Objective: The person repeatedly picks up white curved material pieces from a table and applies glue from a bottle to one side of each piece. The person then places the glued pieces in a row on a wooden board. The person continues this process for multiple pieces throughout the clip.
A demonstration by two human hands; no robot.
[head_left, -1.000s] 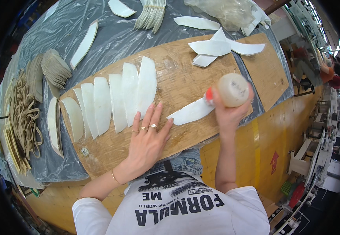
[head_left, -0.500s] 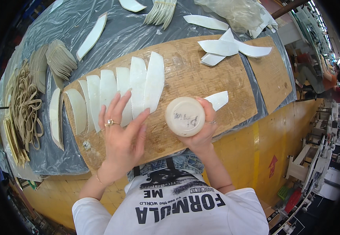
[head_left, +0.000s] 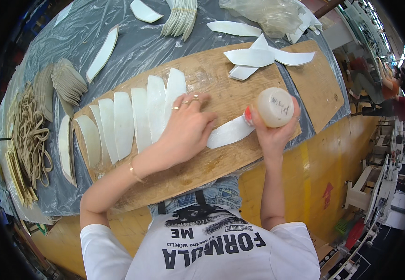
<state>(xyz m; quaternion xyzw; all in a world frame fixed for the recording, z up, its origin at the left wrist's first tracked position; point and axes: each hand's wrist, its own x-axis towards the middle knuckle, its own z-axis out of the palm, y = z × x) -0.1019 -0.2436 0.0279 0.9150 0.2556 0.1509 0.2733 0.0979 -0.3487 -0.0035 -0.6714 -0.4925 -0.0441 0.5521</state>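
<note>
On the wooden board (head_left: 230, 88), near right, right hand (head_left: 274, 140) grips a tilted bottle (head_left: 275, 107), red cap (head_left: 248, 116) at the right end of a curved white piece (head_left: 230, 133). Left hand (head_left: 183, 133), fingers bent, is by its left end; can't tell if pinching. Row of white pieces (head_left: 123, 123) farther left.

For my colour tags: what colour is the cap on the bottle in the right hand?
Red; the cap on the bottle shows best in the head view.
</note>
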